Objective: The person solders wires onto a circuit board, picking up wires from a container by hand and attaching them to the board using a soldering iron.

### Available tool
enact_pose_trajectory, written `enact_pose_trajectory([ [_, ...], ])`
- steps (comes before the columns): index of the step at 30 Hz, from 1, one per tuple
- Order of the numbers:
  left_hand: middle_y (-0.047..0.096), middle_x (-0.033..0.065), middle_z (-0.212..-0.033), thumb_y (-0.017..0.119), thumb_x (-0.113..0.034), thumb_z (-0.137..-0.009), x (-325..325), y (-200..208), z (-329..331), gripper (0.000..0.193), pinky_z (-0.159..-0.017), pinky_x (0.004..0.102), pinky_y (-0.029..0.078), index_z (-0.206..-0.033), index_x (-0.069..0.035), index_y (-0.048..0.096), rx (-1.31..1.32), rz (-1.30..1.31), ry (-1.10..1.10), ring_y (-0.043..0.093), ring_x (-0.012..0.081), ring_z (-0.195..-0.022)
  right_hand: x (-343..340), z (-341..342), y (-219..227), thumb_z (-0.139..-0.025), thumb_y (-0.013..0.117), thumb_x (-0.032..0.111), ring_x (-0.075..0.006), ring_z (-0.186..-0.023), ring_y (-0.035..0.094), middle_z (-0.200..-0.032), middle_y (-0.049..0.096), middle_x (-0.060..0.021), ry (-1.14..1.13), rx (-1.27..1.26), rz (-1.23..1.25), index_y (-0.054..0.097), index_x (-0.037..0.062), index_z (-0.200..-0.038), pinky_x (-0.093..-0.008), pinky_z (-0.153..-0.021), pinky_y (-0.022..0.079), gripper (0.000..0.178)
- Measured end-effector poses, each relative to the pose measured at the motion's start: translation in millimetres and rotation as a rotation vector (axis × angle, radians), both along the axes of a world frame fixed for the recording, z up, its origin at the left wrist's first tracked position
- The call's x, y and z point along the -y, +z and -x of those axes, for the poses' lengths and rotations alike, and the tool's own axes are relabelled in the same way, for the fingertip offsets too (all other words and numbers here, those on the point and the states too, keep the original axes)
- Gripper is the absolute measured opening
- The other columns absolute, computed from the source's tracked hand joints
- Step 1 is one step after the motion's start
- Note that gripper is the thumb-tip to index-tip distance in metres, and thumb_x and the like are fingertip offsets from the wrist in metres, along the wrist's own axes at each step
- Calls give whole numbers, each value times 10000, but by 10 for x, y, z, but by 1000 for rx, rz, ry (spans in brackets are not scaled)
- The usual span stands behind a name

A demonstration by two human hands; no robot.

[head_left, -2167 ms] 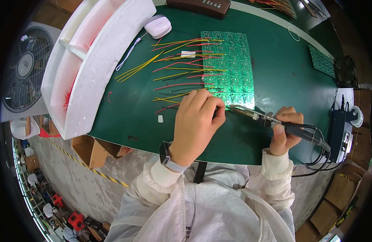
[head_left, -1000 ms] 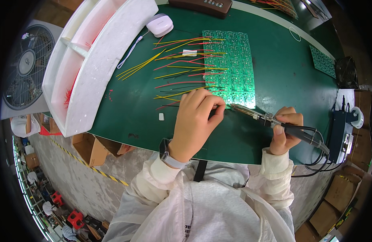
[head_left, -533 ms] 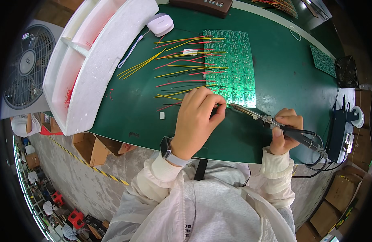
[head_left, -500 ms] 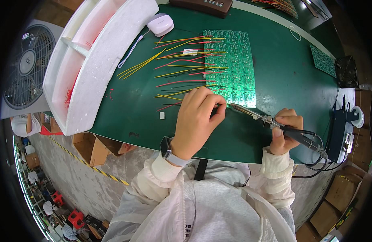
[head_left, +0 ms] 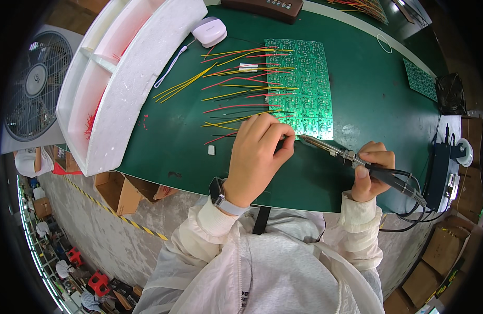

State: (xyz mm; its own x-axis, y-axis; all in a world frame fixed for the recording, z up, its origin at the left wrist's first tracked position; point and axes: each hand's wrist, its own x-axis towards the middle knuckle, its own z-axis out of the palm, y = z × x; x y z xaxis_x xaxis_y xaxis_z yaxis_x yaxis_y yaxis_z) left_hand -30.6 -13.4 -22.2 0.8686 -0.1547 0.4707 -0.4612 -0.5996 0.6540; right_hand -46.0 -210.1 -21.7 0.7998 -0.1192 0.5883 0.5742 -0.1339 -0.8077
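Observation:
A green circuit board panel [head_left: 312, 83] lies flat on the bench, with red, yellow and black wires [head_left: 236, 107] reaching leftward from its left side. My left hand [head_left: 260, 149] is closed in a pinch at the panel's near left corner. Between its thumb and forefinger is a black wire, mostly hidden by the fingers. In my right hand [head_left: 371, 170] is a soldering iron [head_left: 333, 150], held like a pen. Its tip points left and meets the panel's near edge, just beside my left fingertips; whether it touches a joint is too small to tell.
Left stands a white foam tray [head_left: 124, 89] with red wires in its compartments, beside a fan [head_left: 37, 83]. A pale plastic case [head_left: 209, 32] lies above the loose yellow wires. At right are the dark soldering station [head_left: 437, 175], its cable, and another green board [head_left: 420, 79].
Almost nothing differs. The whole view has shifted very slightly; both hands keep their grip and the iron's tip stays at the panel's near edge.

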Motion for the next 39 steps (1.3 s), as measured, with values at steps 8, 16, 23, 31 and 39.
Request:
enact_pose_trajectory([
  [8, 482, 33, -706, 630, 54, -580, 6, 28, -3, 203, -604, 287, 382, -726, -54, 541, 10, -21, -1, 500, 177, -623, 70, -58, 36, -699, 589, 201, -121, -509, 389, -623, 443, -75, -144, 59, -130, 445, 5, -754, -236, -469, 327, 250],
  [16, 463, 26, -727, 626, 26, -597, 9, 24, 19, 212, -621, 304, 344, -747, -76, 517, -14, -79, 10, 476, 194, -675, 50, -55, 100, -692, 554, 199, -83, -483, 344, -645, 432, -60, -215, -57, -208, 444, 21, -774, -196, -428, 276, 225],
  [23, 453, 29, -724, 620, 10, -603, 22, 128, 266, 204, -610, 318, 337, -738, -87, 502, -68, -155, -23, 468, 208, -678, 51, -33, 135, -690, 553, 204, -77, -491, 345, -669, 432, -57, -249, -71, -243, 446, 25, -769, -192, -433, 274, 223],
  [31, 465, 27, -755, 623, 9, -617, -74, 104, 433, 214, -608, 307, 343, -761, -78, 491, -74, -156, -20, 476, 196, -696, 82, 4, 109, -705, 556, 216, -70, -497, 343, -665, 428, -47, -276, -77, -248, 447, 25, -764, -190, -446, 277, 227],
  [39, 500, 20, -773, 629, -3, -643, -143, 164, 461, 195, -621, 306, 351, -790, -78, 524, -4, -187, -11, 496, 194, -713, 96, -16, 108, -735, 564, 210, -64, -499, 343, -635, 414, -25, -272, -83, -232, 448, 30, -751, -190, -455, 274, 215],
])
